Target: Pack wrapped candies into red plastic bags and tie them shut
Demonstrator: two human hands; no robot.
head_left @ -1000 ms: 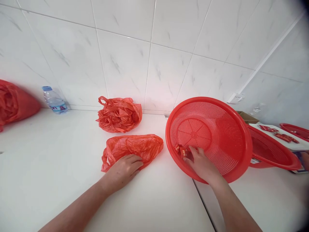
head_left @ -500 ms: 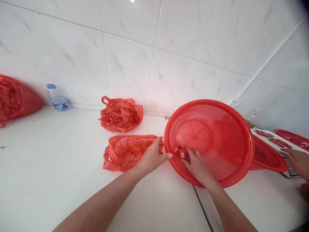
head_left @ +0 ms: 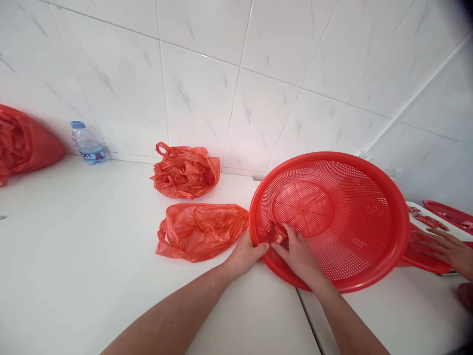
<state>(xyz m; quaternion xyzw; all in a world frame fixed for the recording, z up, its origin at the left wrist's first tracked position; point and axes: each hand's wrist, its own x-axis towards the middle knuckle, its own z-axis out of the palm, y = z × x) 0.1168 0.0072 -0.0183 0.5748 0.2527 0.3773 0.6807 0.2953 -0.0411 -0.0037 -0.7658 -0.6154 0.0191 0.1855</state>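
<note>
A large red perforated plastic basket [head_left: 354,217] lies tipped on its side, its opening facing me. My left hand [head_left: 246,254] grips its near left rim, thumb over the edge and fingers behind it, partly hidden. Inside the basket, my right hand [head_left: 298,256] has thumb and fingers closed around a small red packet [head_left: 280,238] with yellowish print. Another small red packet [head_left: 271,228] lies against the wall just left of it. Beside my left hand, a red plastic bag [head_left: 199,231] lies spread on the white table with its mouth open.
A crumpled red bag [head_left: 186,172] lies behind the spread one. At the left stand a water bottle [head_left: 88,145] and a stuffed red bag [head_left: 29,140]. At the right, another person's hand [head_left: 443,249] is over a second red basket [head_left: 424,254], near a white surface holding red packets [head_left: 432,220].
My left hand has closed on the basket's rim. The basket has shifted and turned slightly, its right side further right. The other person's hand has moved left over the second basket.
</note>
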